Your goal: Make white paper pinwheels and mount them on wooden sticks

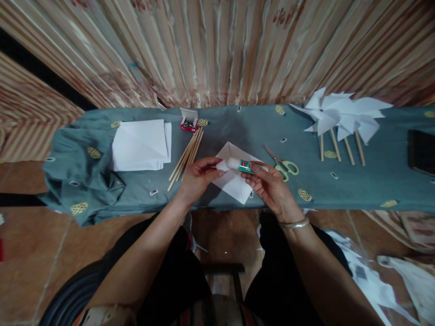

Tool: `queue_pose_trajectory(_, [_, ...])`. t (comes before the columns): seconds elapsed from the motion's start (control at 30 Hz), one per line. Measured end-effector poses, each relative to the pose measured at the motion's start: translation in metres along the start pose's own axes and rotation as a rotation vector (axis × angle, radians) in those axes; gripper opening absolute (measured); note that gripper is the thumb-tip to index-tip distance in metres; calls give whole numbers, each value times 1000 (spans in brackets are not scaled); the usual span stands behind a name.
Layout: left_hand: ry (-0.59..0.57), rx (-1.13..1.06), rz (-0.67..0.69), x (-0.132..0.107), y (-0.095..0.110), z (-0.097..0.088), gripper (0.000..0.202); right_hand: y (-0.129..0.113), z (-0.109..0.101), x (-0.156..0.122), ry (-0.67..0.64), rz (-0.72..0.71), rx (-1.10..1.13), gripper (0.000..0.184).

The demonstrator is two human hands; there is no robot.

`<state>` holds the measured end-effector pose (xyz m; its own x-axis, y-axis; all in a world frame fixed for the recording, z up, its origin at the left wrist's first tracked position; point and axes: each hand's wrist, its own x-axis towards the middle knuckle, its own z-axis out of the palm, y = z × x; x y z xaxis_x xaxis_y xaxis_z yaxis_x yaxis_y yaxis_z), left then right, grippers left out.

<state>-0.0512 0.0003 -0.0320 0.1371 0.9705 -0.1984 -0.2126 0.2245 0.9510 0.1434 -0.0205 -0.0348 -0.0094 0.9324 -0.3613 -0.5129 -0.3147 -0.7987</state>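
My right hand [272,184] grips a glue stick [245,166] with a green label, its whitish end pointing left. My left hand [200,176] pinches the left corner of a creased white square of paper [236,188], which lies turned like a diamond under both hands. The glue stick's whitish end is close to that pinched corner; whether it touches the paper I cannot tell. Just right of the paper lie scissors [283,166] with light green handles. A bundle of wooden sticks [186,156] rests left of the paper, near my left hand.
A stack of white paper [139,145] lies at the left. Behind the sticks stands an open red box [189,121] of small metal pins. Several paper pinwheels [340,113] on sticks lie at the right, near a dark object [421,151]. Paper scraps [367,271] litter the floor.
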Motion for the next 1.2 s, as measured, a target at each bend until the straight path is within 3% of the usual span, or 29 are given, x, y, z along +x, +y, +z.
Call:
queue_pose_trajectory(0.5, [9, 86, 28, -3, 3, -7, 32, -4, 6, -1, -6, -8, -124, 35])
queue_pose_trajectory(0.87, [-66, 118, -48, -6, 4, -8, 38, -3, 8, -3, -77, 62, -161, 34])
queue_pose_trajectory(1.2, [-108, 239, 44, -7, -4, -14, 34, 4, 9, -2, -89, 79, -173, 35])
